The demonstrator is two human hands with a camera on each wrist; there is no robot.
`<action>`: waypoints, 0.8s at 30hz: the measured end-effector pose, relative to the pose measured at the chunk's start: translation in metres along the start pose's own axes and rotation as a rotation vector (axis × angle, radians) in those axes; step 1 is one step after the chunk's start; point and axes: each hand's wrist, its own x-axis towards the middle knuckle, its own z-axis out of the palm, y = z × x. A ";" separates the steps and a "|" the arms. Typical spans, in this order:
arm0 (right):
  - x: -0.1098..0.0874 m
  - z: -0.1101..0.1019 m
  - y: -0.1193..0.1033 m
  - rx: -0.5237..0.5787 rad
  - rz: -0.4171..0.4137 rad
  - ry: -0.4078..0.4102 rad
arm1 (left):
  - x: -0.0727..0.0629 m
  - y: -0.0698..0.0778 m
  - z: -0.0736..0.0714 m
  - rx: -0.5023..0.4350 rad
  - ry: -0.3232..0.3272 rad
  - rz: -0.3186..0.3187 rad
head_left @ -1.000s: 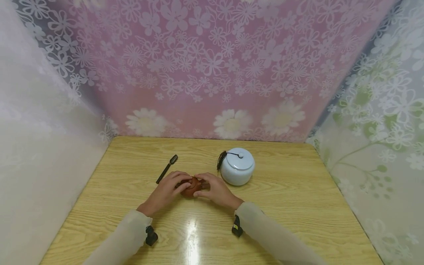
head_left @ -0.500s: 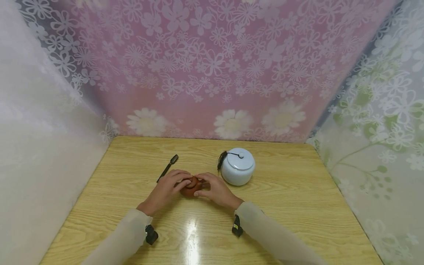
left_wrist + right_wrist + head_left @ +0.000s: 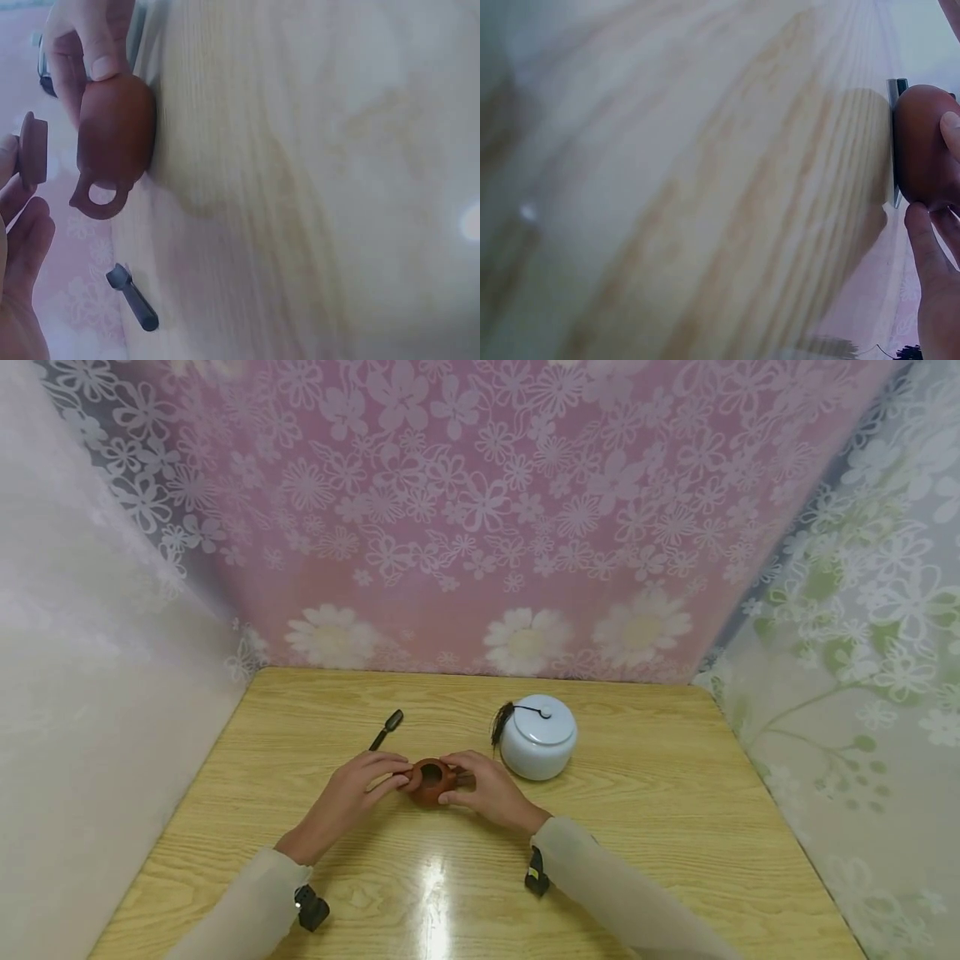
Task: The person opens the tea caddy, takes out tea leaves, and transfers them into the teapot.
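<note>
A small reddish-brown clay teapot (image 3: 432, 793) sits on the table, its round mouth uncovered. My right hand (image 3: 491, 793) grips its right side, with the thumb (image 3: 951, 127) on the body. Close by on the left, my left hand (image 3: 352, 793) pinches the teapot lid (image 3: 34, 150) between thumb and fingers; the lid stands on edge, apart from the pot. A looped handle (image 3: 101, 206) shows at the pot's near end in the left wrist view. Behind the left hand lies a dark tea scoop (image 3: 392, 722), its lower handle hidden by the hand in the head view.
A pale blue lidded jar (image 3: 538, 747) with a black tassel (image 3: 500, 722) stands just behind and right of the right hand. The wood-grain table (image 3: 637, 827) meets floral curtains (image 3: 480, 527) at the back and both sides.
My left hand has lifted the lid off the teapot and moved left with it, uncovering the mouth and covering more of the scoop's handle. The right hand stays on the pot.
</note>
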 end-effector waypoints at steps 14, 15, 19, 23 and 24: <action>0.001 0.002 0.000 -0.018 0.013 0.014 | -0.031 -0.009 -0.015 -0.018 -0.030 0.021; 0.001 0.001 0.001 -0.024 0.013 0.017 | -0.033 -0.010 -0.015 -0.025 -0.044 0.014; 0.002 0.001 0.001 -0.034 0.013 0.021 | -0.041 -0.014 -0.014 -0.046 -0.126 -0.019; 0.002 0.002 0.002 -0.040 0.010 0.022 | -0.048 -0.019 -0.011 -0.070 -0.189 -0.026; 0.002 0.001 0.001 -0.038 0.009 0.022 | -0.049 -0.020 -0.010 -0.078 -0.200 -0.026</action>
